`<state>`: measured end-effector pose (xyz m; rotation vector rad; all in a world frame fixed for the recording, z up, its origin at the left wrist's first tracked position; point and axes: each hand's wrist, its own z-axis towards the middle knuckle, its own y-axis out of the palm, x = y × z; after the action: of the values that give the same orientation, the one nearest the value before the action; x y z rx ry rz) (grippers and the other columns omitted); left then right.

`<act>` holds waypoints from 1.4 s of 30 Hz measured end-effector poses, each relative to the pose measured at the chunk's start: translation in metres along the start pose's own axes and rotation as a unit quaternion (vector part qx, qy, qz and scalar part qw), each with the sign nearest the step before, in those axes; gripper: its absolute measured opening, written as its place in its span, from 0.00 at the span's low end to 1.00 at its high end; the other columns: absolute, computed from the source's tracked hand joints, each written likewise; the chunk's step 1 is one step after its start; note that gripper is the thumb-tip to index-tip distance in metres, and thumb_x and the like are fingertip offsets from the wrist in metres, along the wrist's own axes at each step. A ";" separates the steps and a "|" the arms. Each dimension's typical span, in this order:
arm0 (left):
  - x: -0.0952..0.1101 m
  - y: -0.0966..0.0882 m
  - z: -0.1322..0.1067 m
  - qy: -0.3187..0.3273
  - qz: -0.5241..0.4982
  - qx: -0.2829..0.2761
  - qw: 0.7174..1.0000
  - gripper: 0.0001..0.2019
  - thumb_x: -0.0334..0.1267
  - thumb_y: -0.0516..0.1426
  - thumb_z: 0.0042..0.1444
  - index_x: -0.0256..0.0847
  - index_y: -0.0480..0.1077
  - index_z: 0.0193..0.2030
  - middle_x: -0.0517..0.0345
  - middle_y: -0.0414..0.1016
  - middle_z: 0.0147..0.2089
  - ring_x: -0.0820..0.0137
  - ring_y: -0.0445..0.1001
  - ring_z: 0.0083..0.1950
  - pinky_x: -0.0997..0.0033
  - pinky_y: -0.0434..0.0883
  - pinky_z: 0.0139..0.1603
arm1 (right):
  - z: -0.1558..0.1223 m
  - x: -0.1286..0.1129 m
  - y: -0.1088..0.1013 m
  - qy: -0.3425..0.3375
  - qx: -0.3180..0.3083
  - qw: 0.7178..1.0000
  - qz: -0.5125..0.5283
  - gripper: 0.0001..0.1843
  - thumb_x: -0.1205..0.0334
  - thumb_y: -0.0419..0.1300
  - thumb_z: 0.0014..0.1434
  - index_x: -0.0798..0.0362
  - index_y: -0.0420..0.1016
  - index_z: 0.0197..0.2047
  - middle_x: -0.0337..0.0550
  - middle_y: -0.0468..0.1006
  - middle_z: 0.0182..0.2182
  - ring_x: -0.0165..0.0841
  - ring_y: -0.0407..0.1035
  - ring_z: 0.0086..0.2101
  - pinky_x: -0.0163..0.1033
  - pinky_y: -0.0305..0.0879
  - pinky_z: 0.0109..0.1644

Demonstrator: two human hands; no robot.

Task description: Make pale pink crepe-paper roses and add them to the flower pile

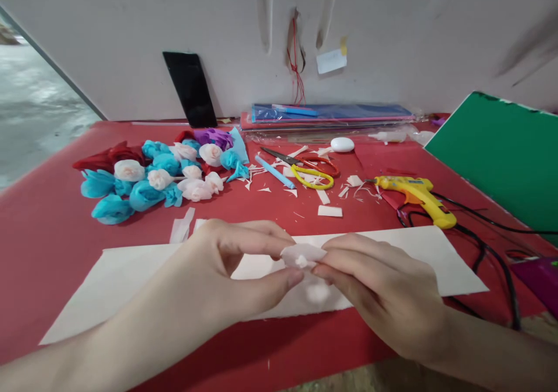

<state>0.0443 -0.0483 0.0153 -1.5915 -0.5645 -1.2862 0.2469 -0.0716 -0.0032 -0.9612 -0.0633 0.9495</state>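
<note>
Between my two hands is a small white paper flower (304, 255), its petal piece spread around a pale centre. My left hand (244, 264) pinches its left side between thumb and fingers. From the other side, my right hand (379, 276) grips the petal's right edge with thumb and index finger. Beneath both hands a long white paper strip (143, 276) lies across the red table. Farther back at the left is a pile of finished paper flowers, among them a blue one (112, 209) and a white one (129, 170).
Scissors (311, 174) with red and yellow handles lie among paper scraps beside a blue pen (274, 171). A yellow glue gun (418, 194) with a black cord (497, 252) rests at right, near a green board (501, 154). A black phone (192, 87) leans against the wall.
</note>
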 end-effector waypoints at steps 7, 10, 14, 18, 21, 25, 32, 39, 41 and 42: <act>0.004 0.002 -0.001 0.001 -0.017 0.015 1.000 0.13 0.32 0.63 0.50 0.62 0.80 0.34 0.76 0.80 0.30 0.81 0.76 0.27 0.94 0.69 0.29 | 0.001 0.002 0.001 0.027 -0.006 0.997 0.075 0.09 0.63 0.55 0.67 0.53 0.73 0.35 0.33 0.77 0.30 0.21 0.73 0.31 0.23 0.64 0.37; 0.005 0.003 -0.001 0.008 -0.006 0.029 1.000 0.09 0.32 0.63 0.49 0.56 0.80 0.31 0.73 0.80 0.30 0.80 0.77 0.28 0.93 0.70 0.30 | 0.002 0.002 0.002 0.033 0.000 0.993 0.112 0.09 0.65 0.56 0.65 0.55 0.74 0.33 0.35 0.77 0.29 0.21 0.72 0.30 0.21 0.64 0.37; 0.004 0.005 0.000 0.025 0.006 0.044 0.999 0.06 0.34 0.64 0.49 0.54 0.80 0.29 0.71 0.80 0.30 0.78 0.77 0.28 0.92 0.71 0.30 | 0.003 0.001 0.002 0.039 -0.002 0.992 0.122 0.10 0.65 0.57 0.65 0.55 0.74 0.31 0.36 0.78 0.28 0.23 0.72 0.29 0.22 0.66 0.36; 0.008 0.006 0.000 0.030 -0.022 0.049 0.998 0.09 0.33 0.64 0.49 0.56 0.81 0.30 0.70 0.81 0.29 0.77 0.78 0.28 0.89 0.71 0.30 | 0.005 0.001 0.001 0.042 -0.013 0.991 0.129 0.11 0.64 0.56 0.65 0.55 0.74 0.30 0.37 0.78 0.28 0.24 0.72 0.28 0.24 0.67 0.35; 0.013 0.007 0.002 0.023 -0.039 0.064 0.997 0.08 0.31 0.64 0.46 0.51 0.82 0.27 0.67 0.82 0.27 0.76 0.78 0.27 0.89 0.72 0.29 | 0.004 0.001 0.002 0.055 -0.010 0.987 0.150 0.12 0.65 0.58 0.64 0.56 0.74 0.28 0.36 0.76 0.25 0.23 0.69 0.25 0.24 0.66 0.33; 0.015 0.008 0.006 0.019 -0.032 0.067 0.997 0.07 0.31 0.63 0.45 0.47 0.81 0.24 0.64 0.82 0.26 0.74 0.79 0.27 0.88 0.72 0.29 | 0.004 0.001 0.003 0.070 -0.008 0.981 0.180 0.11 0.66 0.59 0.63 0.56 0.74 0.28 0.36 0.74 0.24 0.23 0.68 0.24 0.25 0.65 0.30; 0.015 0.008 0.006 0.032 -0.014 0.058 0.998 0.07 0.32 0.62 0.47 0.46 0.81 0.23 0.64 0.82 0.26 0.75 0.78 0.26 0.90 0.71 0.27 | 0.003 0.000 0.005 0.093 0.001 0.976 0.199 0.10 0.68 0.60 0.62 0.56 0.75 0.28 0.36 0.73 0.22 0.23 0.68 0.23 0.26 0.65 0.28; 0.015 0.008 0.006 0.032 -0.012 0.059 0.998 0.08 0.32 0.62 0.48 0.48 0.81 0.23 0.65 0.81 0.26 0.76 0.78 0.27 0.91 0.70 0.27 | 0.007 -0.001 0.005 0.100 0.016 0.973 0.206 0.08 0.70 0.62 0.59 0.58 0.76 0.27 0.36 0.74 0.21 0.22 0.68 0.21 0.24 0.64 0.25; 0.014 0.008 0.006 0.035 -0.010 0.054 0.998 0.08 0.33 0.61 0.49 0.48 0.81 0.24 0.66 0.81 0.26 0.76 0.78 0.27 0.90 0.69 0.28 | 0.008 -0.002 0.005 0.102 0.022 0.973 0.208 0.08 0.70 0.63 0.59 0.58 0.77 0.27 0.35 0.74 0.20 0.22 0.67 0.20 0.24 0.64 0.24; 0.013 0.008 0.006 0.035 -0.008 0.051 0.998 0.08 0.33 0.61 0.50 0.49 0.81 0.25 0.65 0.81 0.27 0.76 0.78 0.28 0.90 0.70 0.28 | 0.008 -0.002 0.005 0.104 0.024 0.972 0.210 0.08 0.70 0.63 0.58 0.58 0.77 0.27 0.35 0.74 0.19 0.22 0.67 0.20 0.24 0.64 0.24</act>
<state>0.0577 -0.0494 0.0244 -1.4563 -0.5912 -1.2994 0.2392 -0.0665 -0.0014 -1.0447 0.3505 1.2241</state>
